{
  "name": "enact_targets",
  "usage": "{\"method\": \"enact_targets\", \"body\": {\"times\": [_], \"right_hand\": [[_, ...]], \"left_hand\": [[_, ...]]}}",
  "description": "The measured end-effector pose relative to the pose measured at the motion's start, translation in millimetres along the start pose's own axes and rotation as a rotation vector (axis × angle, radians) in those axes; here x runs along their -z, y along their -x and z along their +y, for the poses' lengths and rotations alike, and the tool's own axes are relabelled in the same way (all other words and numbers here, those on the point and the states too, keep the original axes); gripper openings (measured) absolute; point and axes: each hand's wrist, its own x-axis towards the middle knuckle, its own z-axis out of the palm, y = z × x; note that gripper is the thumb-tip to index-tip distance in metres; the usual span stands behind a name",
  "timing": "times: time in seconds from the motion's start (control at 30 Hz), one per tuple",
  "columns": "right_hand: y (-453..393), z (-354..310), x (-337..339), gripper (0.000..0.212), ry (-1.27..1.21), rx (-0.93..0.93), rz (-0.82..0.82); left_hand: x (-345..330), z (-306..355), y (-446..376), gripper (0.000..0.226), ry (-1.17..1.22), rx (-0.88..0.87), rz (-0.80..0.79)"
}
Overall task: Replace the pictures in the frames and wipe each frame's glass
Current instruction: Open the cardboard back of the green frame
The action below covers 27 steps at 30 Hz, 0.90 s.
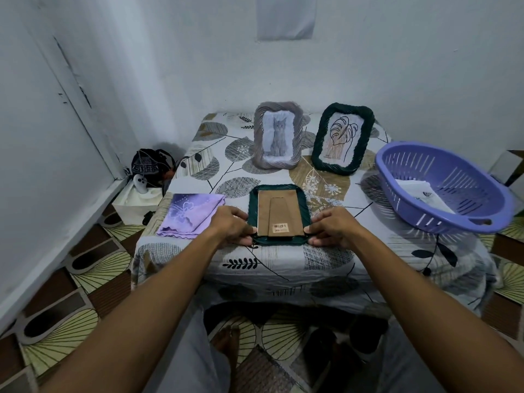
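Frame in hand: dark green frame (278, 214) lay face down near front edge of table (326, 268), brown backing board w/ folded stand facing up; prob. turned over so the back could be opened for the pic swap.
Left hand (231, 225): at frame's near-left corner, fingers curled around the rim, thumb on top by the board's edge; held the corner.
Right hand (331, 226): mirrored at near-right corner, fingers curled on the rim, thumb toward the board; holding too.
Why two hands: my guess, steadying both sides while the board gets slid or pried out at the bottom edge. Clips or tabs too small to tell.
Grey frame (278, 135): upright at back, cat pic inside, propped on its stand, well apart from the hands.
2nd green frame (342, 139): upright just right of the grey one, leaf line-drawing inside, tilted back.
Cloth (190, 215): purple, folded, flat just left of the face-down frame, touching left hand's side; close by for the glass wipe.
Basket (442, 188): purple, slotted, at table's right edge, tipped toward viewer; paper sheets (419, 194) inside, likely the replacement pics.
Stage: early, judging by the board in place on this frame.
Risk: glass under the frame could slip out once the back comes off.
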Motion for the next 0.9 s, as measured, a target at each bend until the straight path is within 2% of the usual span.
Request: {"method": "enact_targets", "body": {"times": [0.1,0.27,0.43,0.53,0.9], "right_hand": [[-2.9,-4.5,4.1,0.017,0.076,0.024,0.031],[-23.6,-16.2,7.4,0.026,0.021,0.141,0.124],[-43.4,-25.6,2.0,0.046,-0.016,0.071,0.115],[-48.8,-27.4,-2.8,0.055,0.017,0.026,0.1],[-46.5,-33.0,-27.0,0.054,0.026,0.05,0.071]], "left_hand": [[4.1,6.0,-0.5,0.029,-0.047,-0.045,-0.003],[13.4,26.5,-11.4,0.022,0.017,-0.137,0.06],[6.2,42.1,-19.4,0.036,0.178,-0.053,0.049],[2.0,46.3,-18.8,0.032,0.225,0.011,-0.002],[26.0,45.5,-22.2,0.039,0.24,0.069,-0.039]]}}
